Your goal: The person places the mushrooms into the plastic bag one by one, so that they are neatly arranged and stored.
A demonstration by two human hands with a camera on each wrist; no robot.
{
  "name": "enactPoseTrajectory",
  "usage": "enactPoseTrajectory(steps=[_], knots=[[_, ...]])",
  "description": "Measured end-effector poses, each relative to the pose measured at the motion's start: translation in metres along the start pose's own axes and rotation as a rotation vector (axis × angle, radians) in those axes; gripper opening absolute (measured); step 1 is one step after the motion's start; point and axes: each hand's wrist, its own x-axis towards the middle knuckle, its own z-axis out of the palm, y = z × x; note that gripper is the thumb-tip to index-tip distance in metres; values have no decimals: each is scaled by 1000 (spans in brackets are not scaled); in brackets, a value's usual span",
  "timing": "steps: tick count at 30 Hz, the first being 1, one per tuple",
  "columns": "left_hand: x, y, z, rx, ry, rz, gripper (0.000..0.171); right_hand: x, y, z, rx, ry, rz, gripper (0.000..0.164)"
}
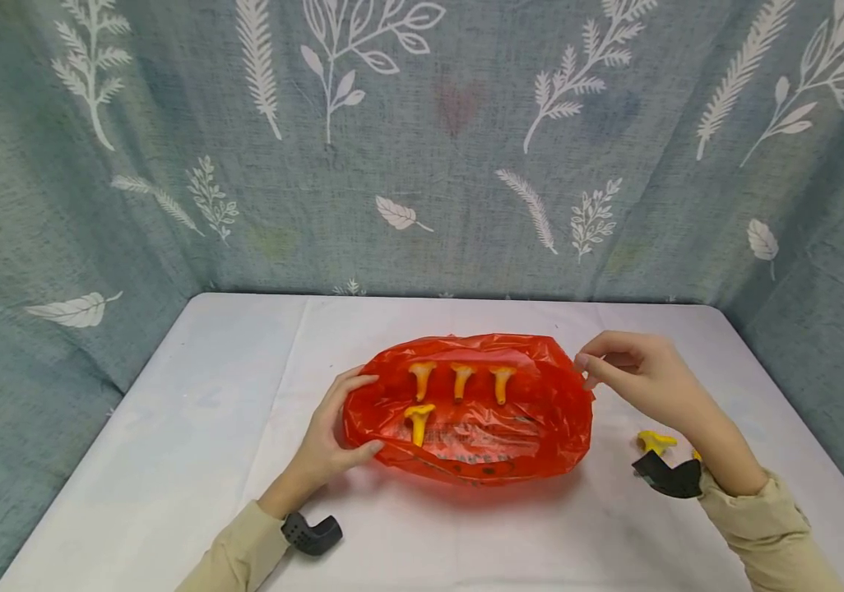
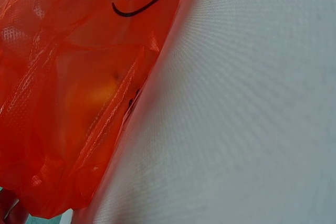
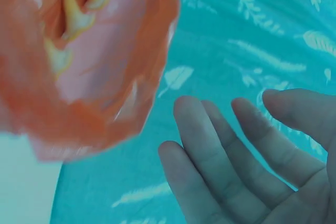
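A red translucent plastic bag (image 1: 466,470) stands with its mouth wide on the table. Inside lie several yellow chanterelle-shaped mushrooms: three in a row at the back, and one mushroom (image 1: 419,421) nearer the front left. My left hand (image 1: 322,444) holds the bag's left rim, thumb in front and fingers behind; the left wrist view is mostly red bag wall (image 2: 58,87). Beside the right rim is my right hand (image 1: 647,382), thumb and fingertips close together in the head view. In the right wrist view this hand (image 3: 236,171) has loosely bent fingers, nothing in them, apart from the bag (image 3: 152,51).
A yellow mushroom (image 1: 656,442) lies on the white-covered table (image 1: 192,444) below my right forearm. Another bit of yellow (image 1: 697,455) shows beside the wrist, mostly hidden. A grey-green leaf-patterned curtain (image 1: 422,247) surrounds the table's back and sides.
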Motion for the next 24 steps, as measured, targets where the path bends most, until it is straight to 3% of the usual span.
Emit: enactPoseTrajectory(steps=[8, 15, 24], knots=[[1, -1, 1, 5, -2, 11, 71, -25, 32, -17, -4, 47, 24, 9], [-6, -37, 3, 3, 4, 0, 78, -50, 59, -20, 0, 77, 94, 11], [-7, -44, 3, -10, 0, 14, 76, -76, 86, -18, -67, 109, 209, 14]])
